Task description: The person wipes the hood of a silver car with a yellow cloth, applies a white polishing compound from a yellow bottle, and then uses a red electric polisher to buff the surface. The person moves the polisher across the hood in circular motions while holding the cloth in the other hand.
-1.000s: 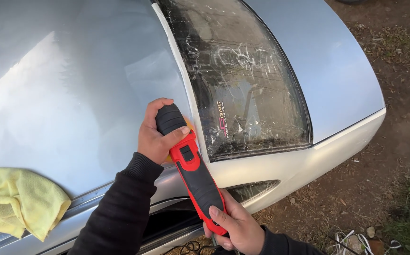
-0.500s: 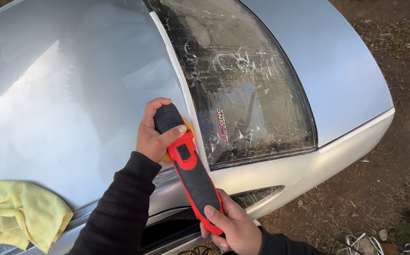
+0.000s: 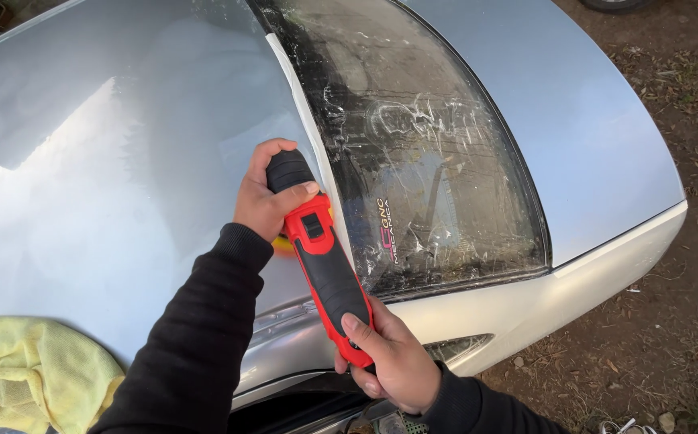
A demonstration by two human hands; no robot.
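1. Now my left hand (image 3: 265,201) is wrapped round the black rounded head grip of the red-and-black handheld polishing machine (image 3: 321,265), thumb across its front, and my right hand (image 3: 389,362) is closed round the tail of the same tool's handle.
2. Since a moment ago, both hands and the tool have slid a little up along the strip of pale masking tape (image 3: 305,120), so the head now sits further from the bonnet's front edge and nearer the top of the lamp.
3. The orange foam pad (image 3: 285,245) shows only as a sliver under my left palm, pressed on the silver painted car bonnet (image 3: 124,161); I judge the polishing pass is creeping along the taped seam, not onto the lens.
4. Just right of my left hand lies the cloudy, scratched plastic headlight lens (image 3: 437,145), smeared with whitish compound swirls.
5. On the lens, between my two hands and slightly right, sits a small upright sticker (image 3: 387,229) with red and pale lettering.
6. Far left of my left sleeve, the crumpled yellow microfibre cloth (image 3: 36,374) rests on the bonnet's edge.
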